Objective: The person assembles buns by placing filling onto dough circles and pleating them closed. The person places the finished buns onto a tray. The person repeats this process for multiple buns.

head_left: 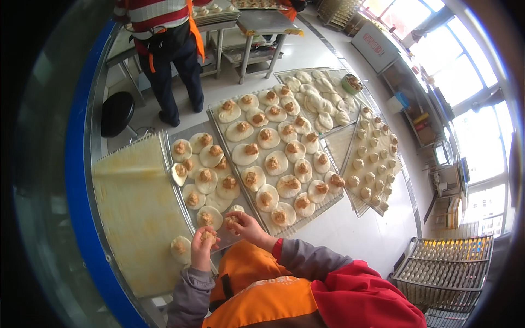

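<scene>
My left hand [201, 252] is closed around a small dough piece with brown filling [208, 236], held near the table's front edge. Just to its right, my right hand [249, 227] is closed, its fingertips around what looks like a lump of brown filling. A pale dough piece [237, 209] shows beyond those fingers. Close to both hands lies a filling-topped dough round [209, 217]. Farther off, several more rounds [205, 180] overlap on the metal table. Left of my left hand, a single topped round [181, 249] sits on the cloth-covered tray [131, 218].
A wire-edged tray [225, 143] of topped rounds lies ahead. Beyond are plain dough pieces [317, 101], a filling tub [351, 83] and a rack of small dough balls [374, 157]. A co-worker [169, 49] stands far left near a black stool [117, 113]. Metal racks [445, 273] stand right.
</scene>
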`<state>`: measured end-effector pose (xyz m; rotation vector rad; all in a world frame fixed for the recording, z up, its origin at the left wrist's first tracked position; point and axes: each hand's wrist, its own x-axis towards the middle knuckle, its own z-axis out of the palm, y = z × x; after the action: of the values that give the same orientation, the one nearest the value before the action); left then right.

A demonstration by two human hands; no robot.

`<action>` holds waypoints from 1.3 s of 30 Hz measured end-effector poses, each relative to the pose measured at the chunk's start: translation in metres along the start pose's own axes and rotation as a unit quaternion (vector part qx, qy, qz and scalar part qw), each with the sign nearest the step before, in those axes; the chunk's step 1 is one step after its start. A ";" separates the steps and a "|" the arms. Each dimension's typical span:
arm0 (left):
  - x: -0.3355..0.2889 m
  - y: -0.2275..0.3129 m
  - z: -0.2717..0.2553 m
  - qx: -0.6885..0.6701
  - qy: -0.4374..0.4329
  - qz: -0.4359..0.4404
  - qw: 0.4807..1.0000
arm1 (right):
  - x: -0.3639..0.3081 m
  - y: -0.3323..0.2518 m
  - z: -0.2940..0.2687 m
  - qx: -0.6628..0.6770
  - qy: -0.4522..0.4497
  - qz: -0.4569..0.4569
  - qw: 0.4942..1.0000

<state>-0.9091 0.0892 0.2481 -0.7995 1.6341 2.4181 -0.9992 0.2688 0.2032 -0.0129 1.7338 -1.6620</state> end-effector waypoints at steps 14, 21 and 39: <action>0.026 0.002 0.104 -0.083 -0.131 -0.096 0.983 | -0.031 -0.084 -0.149 -0.280 -0.011 -0.289 0.915; 0.036 -0.012 0.153 -0.116 -0.051 -0.074 0.989 | 0.159 -0.134 -0.447 -0.418 0.370 -0.208 0.803; 0.031 -0.013 0.220 -0.146 0.075 -0.123 0.979 | 0.252 -0.162 -0.552 -0.597 0.292 -0.266 0.698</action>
<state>-1.0093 0.2839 0.2843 -1.1769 1.1483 2.4965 -1.5315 0.6002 0.1714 -0.7170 3.2653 -0.4974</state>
